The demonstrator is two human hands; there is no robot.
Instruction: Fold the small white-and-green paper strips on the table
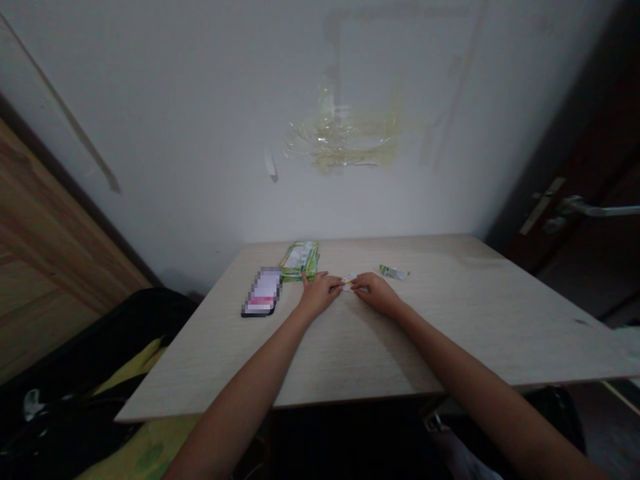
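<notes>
Both hands meet near the middle of the table over a small white paper-like piece [349, 283] with a touch of yellow. Fingers of my left hand [321, 293] pinch its left side, with the thumb side near a stack of green-and-white packets [300, 259]. From the right, my right hand [376, 292] pinches the other side. What exactly the piece is, I cannot make out. Beyond my right hand lies a small green-and-white tube [393, 272], apart from the fingers.
A phone [263, 292] with a blurred screen lies left of my left hand. The pale table [340, 367] backs onto a wall [200, 167] with peeling tape [345, 137]. A dark door with a metal handle [600, 210] stands right; dark and yellow cloth [150, 440] lies below left.
</notes>
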